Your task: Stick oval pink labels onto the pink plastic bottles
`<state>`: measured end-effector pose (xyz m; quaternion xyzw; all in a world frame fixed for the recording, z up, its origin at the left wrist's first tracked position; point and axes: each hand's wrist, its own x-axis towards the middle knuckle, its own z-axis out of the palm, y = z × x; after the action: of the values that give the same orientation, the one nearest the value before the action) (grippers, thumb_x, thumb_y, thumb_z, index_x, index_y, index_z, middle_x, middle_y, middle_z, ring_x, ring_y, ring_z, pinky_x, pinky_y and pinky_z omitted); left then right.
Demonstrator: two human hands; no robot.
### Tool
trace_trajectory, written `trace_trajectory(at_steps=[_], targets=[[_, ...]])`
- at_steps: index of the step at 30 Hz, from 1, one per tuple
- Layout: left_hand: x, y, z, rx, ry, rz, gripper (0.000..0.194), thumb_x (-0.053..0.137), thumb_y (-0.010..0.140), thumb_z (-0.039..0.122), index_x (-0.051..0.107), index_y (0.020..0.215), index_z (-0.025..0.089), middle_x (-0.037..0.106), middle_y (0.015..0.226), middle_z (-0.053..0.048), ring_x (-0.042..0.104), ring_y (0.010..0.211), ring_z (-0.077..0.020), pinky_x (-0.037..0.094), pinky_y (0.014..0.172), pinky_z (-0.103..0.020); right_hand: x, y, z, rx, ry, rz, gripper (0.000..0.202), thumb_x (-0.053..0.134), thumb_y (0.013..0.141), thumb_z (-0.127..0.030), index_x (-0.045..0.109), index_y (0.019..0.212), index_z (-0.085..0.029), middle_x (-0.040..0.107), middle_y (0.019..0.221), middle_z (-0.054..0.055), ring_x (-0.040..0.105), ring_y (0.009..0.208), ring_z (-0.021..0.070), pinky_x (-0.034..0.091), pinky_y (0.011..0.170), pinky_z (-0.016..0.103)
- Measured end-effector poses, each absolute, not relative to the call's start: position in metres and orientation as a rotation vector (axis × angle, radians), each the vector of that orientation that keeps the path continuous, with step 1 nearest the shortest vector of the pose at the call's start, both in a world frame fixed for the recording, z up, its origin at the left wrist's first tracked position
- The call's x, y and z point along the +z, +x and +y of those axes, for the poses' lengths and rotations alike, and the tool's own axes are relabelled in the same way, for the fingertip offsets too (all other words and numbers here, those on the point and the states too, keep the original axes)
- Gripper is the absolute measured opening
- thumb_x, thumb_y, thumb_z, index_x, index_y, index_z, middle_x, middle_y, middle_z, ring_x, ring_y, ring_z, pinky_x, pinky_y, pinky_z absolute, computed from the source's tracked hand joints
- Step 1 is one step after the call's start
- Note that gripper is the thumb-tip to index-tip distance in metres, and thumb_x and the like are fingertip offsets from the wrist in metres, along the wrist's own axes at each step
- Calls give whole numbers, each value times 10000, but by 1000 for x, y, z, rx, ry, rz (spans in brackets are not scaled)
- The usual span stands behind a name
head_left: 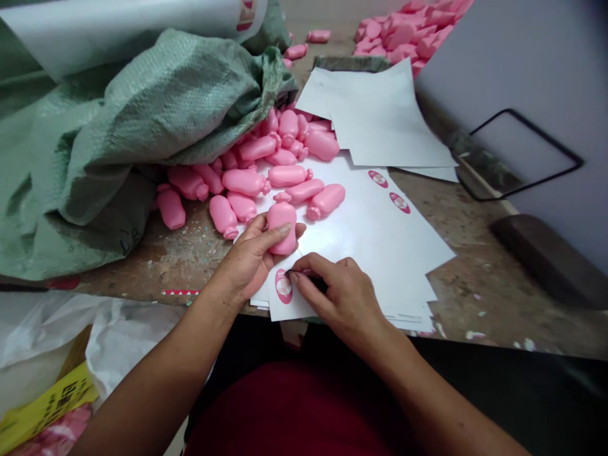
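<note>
My left hand [251, 256] is closed round a pink plastic bottle [282, 221], its thumb across the front and its broad face turned up. Just to the right, my right hand [342, 285] pinches a thin dark tool whose kind I cannot make out. The tip of that tool meets the edge of an oval pink-and-white sticker [284, 286] on a white sheet [297, 308]. Two more oval stickers [379, 179] remain on the sheet farther right. Several pink bottles [246, 182] lie loose just beyond my hands.
A green woven sack [142, 126] spills bottles from the left. Blank white sheets [380, 114] lie at the back. Another pink heap [408, 35] sits at the far right, near a black wire frame [527, 126]. A yellow-printed bag [52, 405] is below the table edge.
</note>
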<state>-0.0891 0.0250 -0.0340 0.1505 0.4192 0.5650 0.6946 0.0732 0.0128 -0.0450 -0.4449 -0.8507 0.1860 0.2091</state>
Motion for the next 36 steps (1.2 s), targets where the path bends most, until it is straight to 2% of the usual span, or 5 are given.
trace_trajectory(at_steps=[7,20,26,32,36], targets=[[-34,-89,26,1274,318,944,249,709,771,98,592,980,168,729,881,-51,703,1054,-229,494,1015,-394,-46,75,8,184,-1213,-2405,204,502,981,-222,654,847,-203,759,707,-6,398,501,141,246,666,336],[-35,-87,25,1284,317,973,249,706,773,104,598,989,165,729,870,-53,690,1105,-249,482,1036,-417,-43,77,12,554,-1260,-2385,176,517,962,-292,667,891,-232,752,736,-25,534,549,145,319,669,309],[-33,-87,27,1282,308,999,216,687,791,88,598,977,152,734,876,-62,702,1041,-229,493,1015,-405,-45,80,10,335,-1247,-2392,160,544,957,-264,671,872,-218,742,695,-19,436,502,147,284,664,321],[-33,-86,26,1286,306,999,206,686,794,84,601,967,154,731,875,-61,697,1064,-238,476,1042,-423,-45,77,11,397,-1227,-2416,144,539,953,-232,658,875,-210,761,711,-36,461,499,132,262,685,323],[-33,-87,26,1286,310,985,217,676,805,78,597,993,153,729,876,-59,696,1065,-238,478,1047,-432,-47,73,12,294,-1257,-2426,197,556,949,-307,638,804,-201,730,660,-8,441,496,128,245,679,337]])
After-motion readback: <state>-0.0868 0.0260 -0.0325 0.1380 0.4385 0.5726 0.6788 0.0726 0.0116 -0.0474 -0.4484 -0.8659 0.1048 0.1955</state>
